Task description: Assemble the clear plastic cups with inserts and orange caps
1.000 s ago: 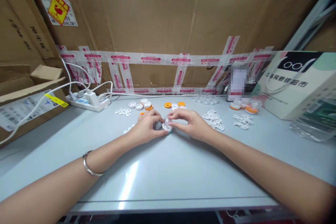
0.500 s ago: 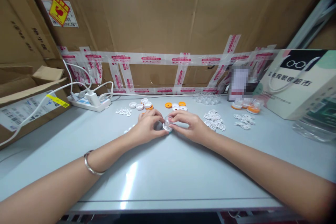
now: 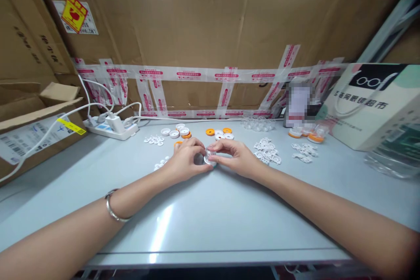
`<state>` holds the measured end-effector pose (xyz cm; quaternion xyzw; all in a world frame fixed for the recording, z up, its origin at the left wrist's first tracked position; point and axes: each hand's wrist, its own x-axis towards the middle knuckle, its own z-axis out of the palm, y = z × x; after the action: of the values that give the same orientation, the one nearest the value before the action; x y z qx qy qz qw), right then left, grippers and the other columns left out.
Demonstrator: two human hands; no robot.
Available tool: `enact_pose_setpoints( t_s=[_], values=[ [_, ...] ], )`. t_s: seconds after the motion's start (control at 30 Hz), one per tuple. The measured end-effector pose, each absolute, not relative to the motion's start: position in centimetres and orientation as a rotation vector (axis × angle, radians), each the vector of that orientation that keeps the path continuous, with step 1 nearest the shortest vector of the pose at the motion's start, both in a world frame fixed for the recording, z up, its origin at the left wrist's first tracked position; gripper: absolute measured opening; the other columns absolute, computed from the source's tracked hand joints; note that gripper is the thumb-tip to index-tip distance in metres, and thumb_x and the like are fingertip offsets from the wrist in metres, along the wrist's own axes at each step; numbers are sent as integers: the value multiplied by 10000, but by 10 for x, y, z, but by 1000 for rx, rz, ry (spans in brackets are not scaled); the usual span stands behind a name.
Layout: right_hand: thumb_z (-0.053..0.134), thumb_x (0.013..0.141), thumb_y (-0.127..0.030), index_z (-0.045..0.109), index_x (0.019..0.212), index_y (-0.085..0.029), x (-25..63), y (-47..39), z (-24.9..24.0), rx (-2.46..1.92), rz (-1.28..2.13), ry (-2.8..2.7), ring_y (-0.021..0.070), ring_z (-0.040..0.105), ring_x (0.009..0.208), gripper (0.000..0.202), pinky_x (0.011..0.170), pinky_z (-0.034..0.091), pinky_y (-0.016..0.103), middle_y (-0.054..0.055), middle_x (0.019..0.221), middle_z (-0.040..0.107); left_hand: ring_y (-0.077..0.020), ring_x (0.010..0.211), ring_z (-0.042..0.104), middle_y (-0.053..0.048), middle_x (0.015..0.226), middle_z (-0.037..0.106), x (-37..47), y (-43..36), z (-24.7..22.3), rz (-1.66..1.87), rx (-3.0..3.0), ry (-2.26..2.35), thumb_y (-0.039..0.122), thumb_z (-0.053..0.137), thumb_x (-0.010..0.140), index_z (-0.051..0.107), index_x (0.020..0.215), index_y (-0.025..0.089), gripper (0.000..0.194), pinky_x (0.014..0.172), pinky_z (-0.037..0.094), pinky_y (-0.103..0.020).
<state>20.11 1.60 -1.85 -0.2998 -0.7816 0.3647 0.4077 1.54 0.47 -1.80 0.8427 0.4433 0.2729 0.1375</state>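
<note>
At the middle of the table my hands meet around a small round piece with a white ring base (image 3: 210, 163). On top of the base sits a clear plastic cup (image 3: 208, 155). My left hand (image 3: 187, 159) grips the base from the left between thumb and fingers. From the right, my right hand (image 3: 239, 157) pinches the clear cup with its thumb and fingertips. Fingers cover part of both pieces, so I cannot tell whether they are fully joined. Just behind lie white and orange rings (image 3: 210, 132), and more rings (image 3: 174, 134) lie behind my left hand.
Small white parts (image 3: 154, 140) lie at left, flat white cut-out parts (image 3: 267, 151) at right. Clear cups (image 3: 259, 124) stand at the back. A power strip (image 3: 114, 129) and open carton (image 3: 39, 131) are left; a paper bag (image 3: 367, 105) and water bottle (image 3: 395, 157) are right.
My right fingertips have come slightly lower over the clear cup. My left hand keeps its grip on the base almost unmoved, and the view has shifted very little.
</note>
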Motion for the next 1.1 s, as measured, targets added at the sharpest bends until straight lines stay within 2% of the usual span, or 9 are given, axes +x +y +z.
enact_pose_setpoints(
  t_s=[0.37, 0.57, 0.7, 0.83, 0.97, 1.1],
  values=[
    [588, 769, -248, 588, 823, -205, 205, 12, -18, -694, 610, -2168, 184, 621, 894, 69, 849, 483, 352, 53, 925, 664, -252, 1026, 474, -48, 1024, 542, 18, 0, -12, 727, 2484, 1251, 362, 603, 749, 670, 900, 248, 201, 900, 317, -429],
    [640, 724, -338, 568, 738, -190, 204, 15, -21, -774, 896, -1973, 177, 622, 884, 166, 834, 512, 359, 34, 871, 648, -232, 975, 511, -50, 995, 560, 19, 1, -13, 763, 2408, 1278, 409, 627, 728, 659, 842, 207, 233, 863, 374, -382],
    [678, 690, -342, 579, 746, -183, 203, 18, -21, -828, 1019, -1875, 176, 631, 875, 196, 819, 515, 361, 38, 901, 661, -232, 994, 510, -48, 988, 567, 19, 2, -14, 787, 2376, 1300, 399, 636, 723, 651, 862, 202, 242, 853, 393, -366],
    [670, 708, -340, 622, 874, -193, 204, 19, -18, -819, 1143, -1820, 177, 635, 898, 227, 851, 497, 366, 47, 940, 672, -231, 997, 515, -46, 990, 573, 19, 2, -14, 805, 2357, 1279, 410, 642, 719, 658, 860, 214, 242, 860, 400, -366],
    [648, 747, -347, 564, 1082, -238, 209, 20, -14, -747, 1333, -1601, 173, 606, 1010, 362, 941, 446, 386, 60, 1084, 647, -228, 996, 524, -46, 995, 581, 17, 4, -11, 857, 2321, 1238, 413, 658, 709, 667, 821, 214, 229, 899, 393, -374],
    [668, 738, -336, 547, 1052, -231, 208, 15, -11, -815, 1547, -1356, 159, 626, 974, 353, 957, 444, 368, 61, 1058, 653, -215, 993, 534, -44, 990, 584, 12, 7, -4, 978, 2234, 1211, 404, 653, 717, 675, 853, 222, 229, 918, 398, -348]
  ],
)
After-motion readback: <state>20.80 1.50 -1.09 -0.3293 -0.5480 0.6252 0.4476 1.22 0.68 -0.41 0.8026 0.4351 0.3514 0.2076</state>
